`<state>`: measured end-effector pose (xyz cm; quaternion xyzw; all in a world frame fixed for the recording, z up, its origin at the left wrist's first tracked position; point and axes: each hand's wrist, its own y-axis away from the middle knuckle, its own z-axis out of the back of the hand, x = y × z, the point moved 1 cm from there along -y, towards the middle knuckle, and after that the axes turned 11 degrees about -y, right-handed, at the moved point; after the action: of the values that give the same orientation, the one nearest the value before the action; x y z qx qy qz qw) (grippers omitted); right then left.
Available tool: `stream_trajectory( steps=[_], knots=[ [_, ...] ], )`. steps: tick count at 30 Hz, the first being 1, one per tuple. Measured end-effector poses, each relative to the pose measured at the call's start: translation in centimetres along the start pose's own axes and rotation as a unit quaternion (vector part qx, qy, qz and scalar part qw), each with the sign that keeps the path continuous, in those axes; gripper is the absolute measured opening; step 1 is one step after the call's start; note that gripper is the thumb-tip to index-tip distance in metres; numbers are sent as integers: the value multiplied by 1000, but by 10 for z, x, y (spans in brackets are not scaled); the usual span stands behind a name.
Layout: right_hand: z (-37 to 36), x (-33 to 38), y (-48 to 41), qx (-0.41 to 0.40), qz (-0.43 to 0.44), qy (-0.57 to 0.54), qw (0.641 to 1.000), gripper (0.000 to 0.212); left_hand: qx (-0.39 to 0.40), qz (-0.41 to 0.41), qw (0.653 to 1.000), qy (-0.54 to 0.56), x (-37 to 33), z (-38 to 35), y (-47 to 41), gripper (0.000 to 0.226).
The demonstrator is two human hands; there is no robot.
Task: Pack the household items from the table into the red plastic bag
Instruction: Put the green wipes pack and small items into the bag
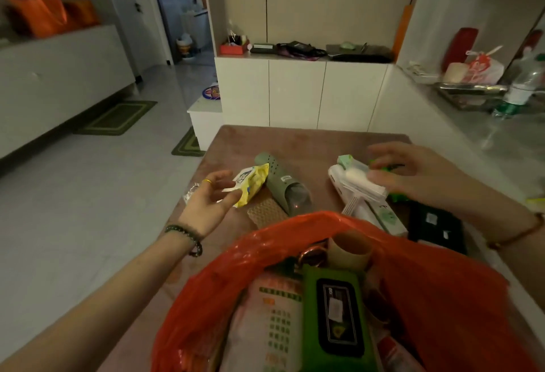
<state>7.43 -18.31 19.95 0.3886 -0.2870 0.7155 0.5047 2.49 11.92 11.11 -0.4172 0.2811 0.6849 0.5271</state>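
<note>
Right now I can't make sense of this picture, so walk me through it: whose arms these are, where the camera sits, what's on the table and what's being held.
There is no machine here. A person wears a wide-angle camera on the head, so you look forward and down along both bare arms.

The left hand pinches a yellow packet at its near end. The right hand is blurred over a white packet; whether it grips it I cannot tell.

On the brown table also lie a grey-green perforated tube, a white and green box and a black flat item.

Nearest you gapes the red plastic bag, already holding a green wipes pack, a pink packet and a cardboard roll.
</note>
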Motion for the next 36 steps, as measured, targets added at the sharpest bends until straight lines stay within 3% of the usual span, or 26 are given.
stream_trajectory(
  steps=[5, 7, 10, 12, 14, 17, 21, 24, 29, 32, 36],
  knots=[
    [-84, 7, -94, 132, -79, -58, 986, 55, 37, 122, 977, -171, 45, -21, -61, 57],
    [-117, 0, -124, 162, -121, -58, 978, 55, 64, 250, 965, -42, 61, -40, -78, 56],
    [-155, -16, -160, 191, -165, -48, 966, 47, 50, 408, 882, 231, 80, -65, -103, 41],
    [-174, -30, -179, 190, -180, -46, 964, 41, 13, 423, 838, 345, 96, -77, -124, 40],
    [-188, -44, -193, 179, -192, -56, 963, 43, -6, 408, 797, 445, 115, -87, -143, 53],
    [-197, -62, -204, 161, -207, -88, 961, 48, -49, 415, 776, 473, 132, -95, -158, 54],
    [-185, -76, -204, 124, -211, -117, 963, 41, -90, 413, 792, 442, 133, -99, -159, 48],
    [-169, -76, -197, 93, -214, -147, 961, 37, -75, 403, 785, 465, 118, -102, -157, 47],
    [-140, -55, -169, 59, -234, -263, 934, 45, -28, 354, 818, 454, 67, -90, -136, 44],
    [-117, -38, -139, 56, -290, -360, 885, 51, 20, 260, 866, 426, 26, -68, -97, 36],
    [-81, -17, -81, 54, -295, -557, 774, 65, 132, 42, 938, 317, -32, -33, -29, 12]
  ],
)
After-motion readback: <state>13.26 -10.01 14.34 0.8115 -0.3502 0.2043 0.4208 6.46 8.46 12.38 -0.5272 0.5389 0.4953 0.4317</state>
